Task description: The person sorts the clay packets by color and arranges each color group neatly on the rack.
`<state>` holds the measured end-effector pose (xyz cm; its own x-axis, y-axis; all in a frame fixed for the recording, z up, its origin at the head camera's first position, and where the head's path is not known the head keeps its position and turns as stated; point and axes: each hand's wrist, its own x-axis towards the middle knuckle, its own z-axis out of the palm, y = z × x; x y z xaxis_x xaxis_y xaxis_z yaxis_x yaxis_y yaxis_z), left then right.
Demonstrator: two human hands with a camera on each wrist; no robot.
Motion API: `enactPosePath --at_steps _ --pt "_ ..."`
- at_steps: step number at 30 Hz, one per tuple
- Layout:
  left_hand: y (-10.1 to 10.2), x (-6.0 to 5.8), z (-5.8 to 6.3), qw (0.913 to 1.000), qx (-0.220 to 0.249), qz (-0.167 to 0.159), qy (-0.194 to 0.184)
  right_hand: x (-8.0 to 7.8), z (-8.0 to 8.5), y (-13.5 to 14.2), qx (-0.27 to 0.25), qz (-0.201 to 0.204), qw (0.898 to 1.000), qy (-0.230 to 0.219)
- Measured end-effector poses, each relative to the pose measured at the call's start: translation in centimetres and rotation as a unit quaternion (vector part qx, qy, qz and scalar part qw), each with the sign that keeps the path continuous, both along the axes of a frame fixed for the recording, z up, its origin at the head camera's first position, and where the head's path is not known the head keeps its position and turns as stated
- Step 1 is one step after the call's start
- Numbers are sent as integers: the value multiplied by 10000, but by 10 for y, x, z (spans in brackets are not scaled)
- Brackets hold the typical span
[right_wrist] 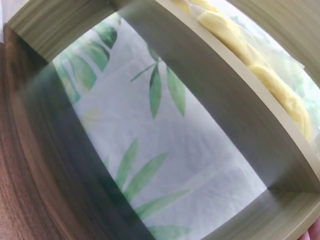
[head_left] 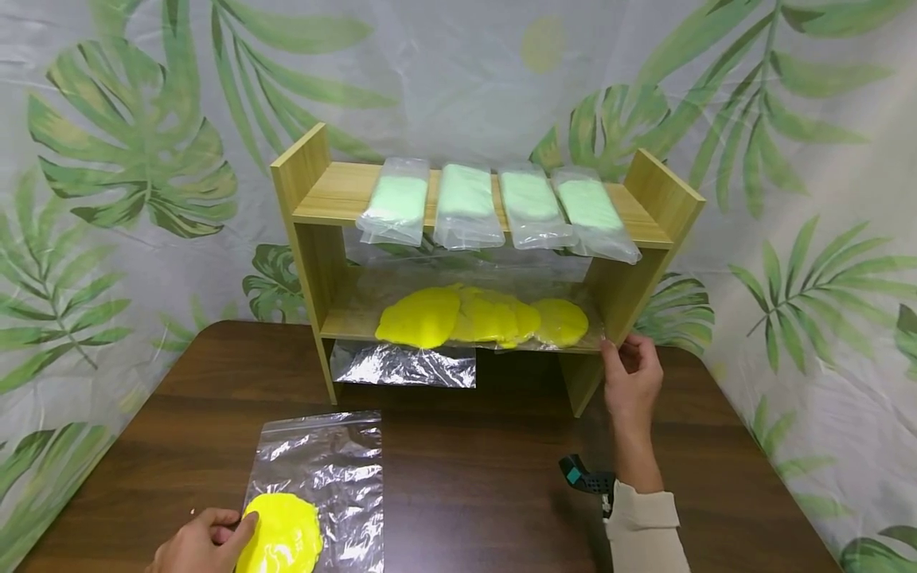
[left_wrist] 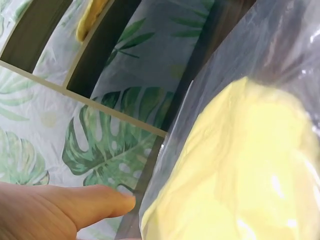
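My left hand (head_left: pixel 204 543) pinches the left edge of a clear zip bag (head_left: pixel 351 477) at the front left of the table. A flat, round yellow slab (head_left: pixel 282 537) lies inside this bag; in the left wrist view the yellow slab (left_wrist: pixel 240 170) fills the right side, with my thumb (left_wrist: pixel 107 204) beside it. My right hand (head_left: pixel 634 378) holds the right side panel of a wooden shelf (head_left: pixel 630 278) at middle-board height, the thumb near the front edge. Only a bit of its fingers (right_wrist: pixel 314 232) shows in the right wrist view.
Several bags of pale green slabs (head_left: pixel 466 195) lie across the top board, overhanging its front. Bagged yellow slabs (head_left: pixel 423 318) overlap along the middle board. A shiny clear bag (head_left: pixel 404 366) sits beneath at the left. A black strap device (head_left: pixel 587 477) is beside my right forearm. Leaf-print cloth (head_left: pixel 143 159) hangs behind.
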<state>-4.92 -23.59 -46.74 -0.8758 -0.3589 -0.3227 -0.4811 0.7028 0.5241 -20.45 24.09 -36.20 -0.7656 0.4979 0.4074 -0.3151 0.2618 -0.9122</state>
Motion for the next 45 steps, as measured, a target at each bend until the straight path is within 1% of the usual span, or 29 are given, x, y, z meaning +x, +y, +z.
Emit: enactPosePath --at_steps 2,6,8,9,10,12,15,17,19,22,26,28,32,35,37,40,42,45 --pt "-1 0 -1 9999 5 -4 -107 0 -1 1 16 -15 10000 -17" --pt "-2 -1 -3 9999 60 32 -129 0 -1 1 47 -24 10000 -2" --pt "-2 -1 -4 9999 82 50 -81 -1 -2 2 74 -34 10000 13" --pt "-2 -1 -4 10000 84 28 -18 -1 -2 2 75 -33 10000 19" --pt "-2 -1 -5 9999 97 23 33 -4 -6 4 72 -42 10000 38" --pt "-1 -2 -5 9998 133 -7 166 -5 -7 5 70 -27 10000 28" --pt "2 -3 -4 9990 185 -80 396 -13 -16 10 24 -15 10000 26" --pt "4 -3 -3 9983 279 -74 503 -16 -20 12 18 -27 10000 27" --pt "5 -2 -3 9975 328 -45 618 -22 -27 16 20 -68 10000 70" --pt "6 -3 -2 9966 384 20 734 -24 -30 18 28 -101 9999 124" --pt "8 -4 -2 9941 613 150 878 -23 -29 18 13 -100 9999 73" --pt "8 -5 -4 9919 849 212 916 -21 -27 17 -5 -69 10000 22" --pt "8 -6 -6 9866 1378 321 807 -12 -14 10 -37 13 10000 -24" --pt "9 -7 -7 9824 1694 333 707 -4 -4 3 -34 31 10000 -48" --pt "9 -7 -8 9799 1861 348 635 -1 -1 1 -53 56 10000 -29" --pt "10 -6 -8 9776 1974 320 660 -1 0 0 -69 59 10000 -12" --pt "10 -5 -9 9766 1995 264 758 -3 -2 2 -100 75 9999 28" --pt "11 -4 -9 9749 2026 189 902 -10 -11 7 -149 60 9999 11"
